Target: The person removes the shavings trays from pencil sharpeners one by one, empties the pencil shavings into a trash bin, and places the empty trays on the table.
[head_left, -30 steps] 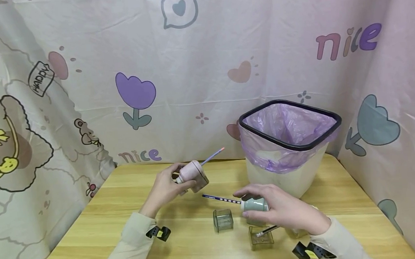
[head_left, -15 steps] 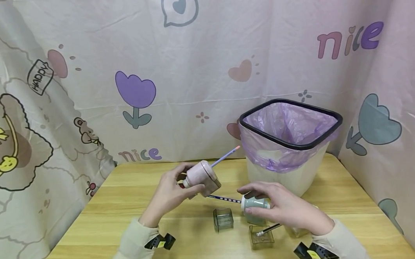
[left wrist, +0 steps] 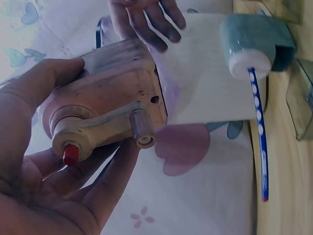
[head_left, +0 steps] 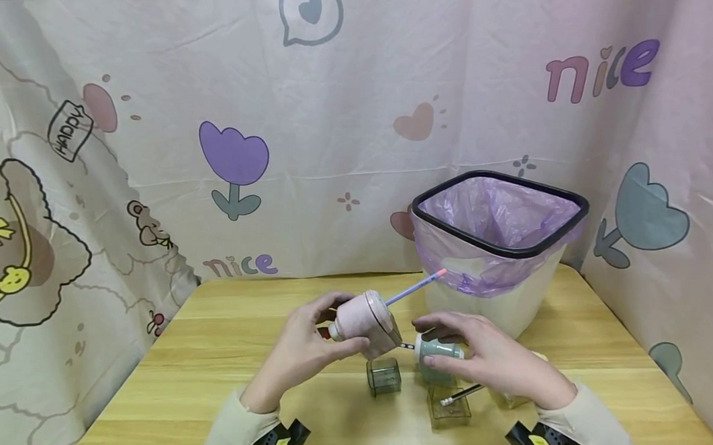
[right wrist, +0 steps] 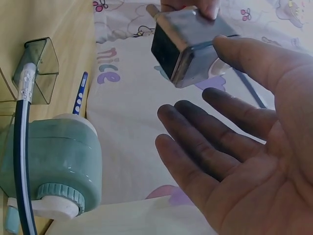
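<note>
My left hand [head_left: 305,349] grips a pink crank pencil sharpener [head_left: 362,323], raised above the table and tilted. From its far end sticks a lavender pencil [head_left: 416,288] with a pinkish tip. The left wrist view shows the sharpener's crank [left wrist: 107,125] and a red tip at the hub. My right hand [head_left: 491,360] hovers by a green crank sharpener [right wrist: 58,161], fingers spread and holding nothing; its fingertips look dark and smudged. A blue pencil with white dots [left wrist: 258,112] is stuck in the green sharpener, which rests on the table.
Two clear smoky drawers [head_left: 384,377] lie on the wooden table [head_left: 177,380]; a black striped pencil [head_left: 465,393] leans across the nearer one. A bin [head_left: 482,310] with a purple liner [head_left: 455,264] stands at the back right. Another pale object [head_left: 514,400] is mostly hidden below my right wrist.
My left hand has moved right and nearer with the pink sharpener and its pencil, now partly covering the blue pencil. My right hand has hardly moved.
</note>
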`<action>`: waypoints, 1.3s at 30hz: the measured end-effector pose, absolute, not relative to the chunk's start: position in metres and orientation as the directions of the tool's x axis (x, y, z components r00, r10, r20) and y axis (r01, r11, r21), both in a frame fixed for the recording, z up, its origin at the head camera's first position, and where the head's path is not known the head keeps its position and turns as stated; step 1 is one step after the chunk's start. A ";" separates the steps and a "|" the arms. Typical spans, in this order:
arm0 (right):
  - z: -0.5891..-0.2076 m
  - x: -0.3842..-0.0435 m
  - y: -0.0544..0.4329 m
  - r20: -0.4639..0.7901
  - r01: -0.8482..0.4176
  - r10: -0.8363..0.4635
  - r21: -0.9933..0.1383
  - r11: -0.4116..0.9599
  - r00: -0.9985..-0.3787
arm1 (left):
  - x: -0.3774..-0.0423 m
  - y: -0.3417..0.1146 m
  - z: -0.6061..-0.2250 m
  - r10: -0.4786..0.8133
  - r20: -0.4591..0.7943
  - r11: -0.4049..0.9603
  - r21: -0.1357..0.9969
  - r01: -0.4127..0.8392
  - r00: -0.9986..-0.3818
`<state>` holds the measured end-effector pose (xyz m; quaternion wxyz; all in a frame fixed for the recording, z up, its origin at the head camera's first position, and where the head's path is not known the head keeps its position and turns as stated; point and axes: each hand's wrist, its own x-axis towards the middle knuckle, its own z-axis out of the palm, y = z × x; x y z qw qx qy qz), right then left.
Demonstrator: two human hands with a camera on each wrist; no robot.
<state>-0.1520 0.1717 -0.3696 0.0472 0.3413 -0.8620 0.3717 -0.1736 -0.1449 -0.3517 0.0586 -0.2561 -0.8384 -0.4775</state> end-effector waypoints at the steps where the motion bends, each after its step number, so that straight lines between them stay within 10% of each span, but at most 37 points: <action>1: -0.370 -0.151 0.172 0.336 -0.619 -0.547 -0.613 0.492 -0.767 | -0.172 -0.144 -0.351 0.380 0.342 0.408 0.772 0.487 -0.860; 39: -0.390 -0.135 0.153 0.384 -0.578 -0.447 -0.660 0.480 -0.808 | -0.143 -0.119 -0.354 0.501 0.388 0.355 0.723 0.593 -0.774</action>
